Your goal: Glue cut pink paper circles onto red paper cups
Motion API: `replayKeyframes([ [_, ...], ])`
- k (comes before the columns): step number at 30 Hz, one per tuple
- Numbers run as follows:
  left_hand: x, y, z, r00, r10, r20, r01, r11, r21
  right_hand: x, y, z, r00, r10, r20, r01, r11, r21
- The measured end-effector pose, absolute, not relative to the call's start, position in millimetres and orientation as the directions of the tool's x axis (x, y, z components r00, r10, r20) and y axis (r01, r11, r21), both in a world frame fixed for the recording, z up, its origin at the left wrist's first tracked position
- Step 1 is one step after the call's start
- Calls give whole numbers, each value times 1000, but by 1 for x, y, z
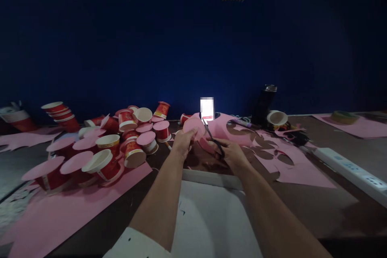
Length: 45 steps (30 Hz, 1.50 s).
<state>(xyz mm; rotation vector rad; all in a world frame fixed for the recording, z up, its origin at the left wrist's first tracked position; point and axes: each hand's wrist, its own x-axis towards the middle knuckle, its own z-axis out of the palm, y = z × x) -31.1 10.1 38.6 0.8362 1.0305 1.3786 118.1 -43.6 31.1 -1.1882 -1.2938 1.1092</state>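
My left hand (183, 143) pinches a round piece of pink paper (193, 125) near the middle of the table. Just to its right, my right hand (228, 151) is closed around the dark handles of a pair of scissors (209, 130), whose blades point up and left at the paper's edge. Behind my hands lies a larger pink sheet (220, 123) with curved cut-outs. A lit phone screen (207, 108) stands upright beyond the scissors. I cannot tell whether the blades are touching the paper.
Several red paper cups (163, 132), many topped with pink discs, crowd the left side on a pink sheet (99, 205). Cut pink scraps (290, 169), a white power strip (350, 169), a dark bottle (264, 105) and a tape roll (344, 117) lie right. A blue partition (181, 48) rises behind.
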Motion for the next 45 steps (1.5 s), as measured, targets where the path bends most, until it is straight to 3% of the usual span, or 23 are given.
replayKeyframes([
  [5, -33, 18, 32, -132, 990, -45, -365, -6, 931, 121, -41, 30, -2, 999, 52, -45, 52, -998],
  [15, -34, 26, 26, -187, 982, 4, -501, -99, 860, 114, -38, 24, 23, 1000, 20, -33, 21, -999],
  [25, -35, 25, 29, -145, 989, -31, -490, -44, 871, 112, -40, 24, -25, 1000, 4, -87, 1, -996],
  [35, -30, 19, 40, -134, 988, -82, -643, -24, 765, 113, -42, 25, -81, 997, -2, -133, -13, -991],
  [41, -33, 21, 38, -118, 990, -83, -759, -36, 650, 113, -42, 25, -75, 993, -94, -178, -106, -978],
  [45, -34, 20, 38, -93, 992, -82, -767, -19, 641, 112, -41, 27, -48, 985, -165, -163, -171, -972],
])
